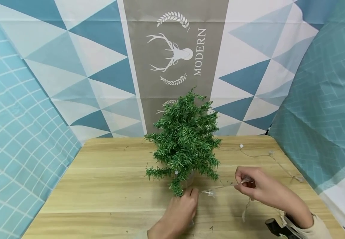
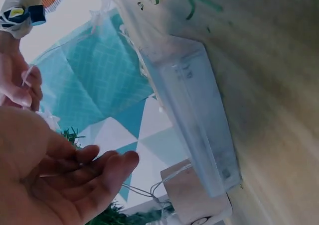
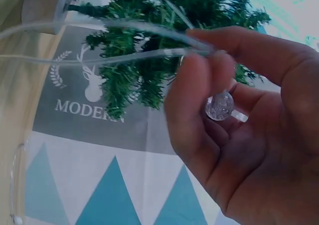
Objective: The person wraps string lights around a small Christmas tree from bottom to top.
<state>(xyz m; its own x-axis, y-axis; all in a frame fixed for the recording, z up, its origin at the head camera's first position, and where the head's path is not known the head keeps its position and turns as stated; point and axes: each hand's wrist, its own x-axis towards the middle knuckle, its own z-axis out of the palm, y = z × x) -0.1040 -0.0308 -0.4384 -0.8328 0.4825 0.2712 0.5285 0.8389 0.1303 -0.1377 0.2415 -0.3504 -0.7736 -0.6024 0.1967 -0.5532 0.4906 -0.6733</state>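
A small artificial Christmas tree (image 1: 187, 139) stands upright on the wooden table. Low at its front, my left hand (image 1: 179, 210) has curled fingers and appears to pinch the wire of a string of lights; the exact contact is hidden. From there the wire (image 1: 224, 186) runs across to my right hand (image 1: 259, 186). Thumb and fingertips of that hand pinch two strands of clear wire (image 3: 124, 60), seen in the right wrist view. A clear round bulb (image 3: 219, 106) hangs inside its palm. Beside the left hand lies a long translucent plastic box (image 2: 192, 110).
More of the light string (image 1: 281, 166) trails along the table's right side, with a small white bulb (image 1: 241, 146) at the back. The tree's pale base (image 2: 197, 190) shows in the left wrist view. Patterned cloth (image 1: 100, 66) hangs behind the table (image 1: 100, 186).
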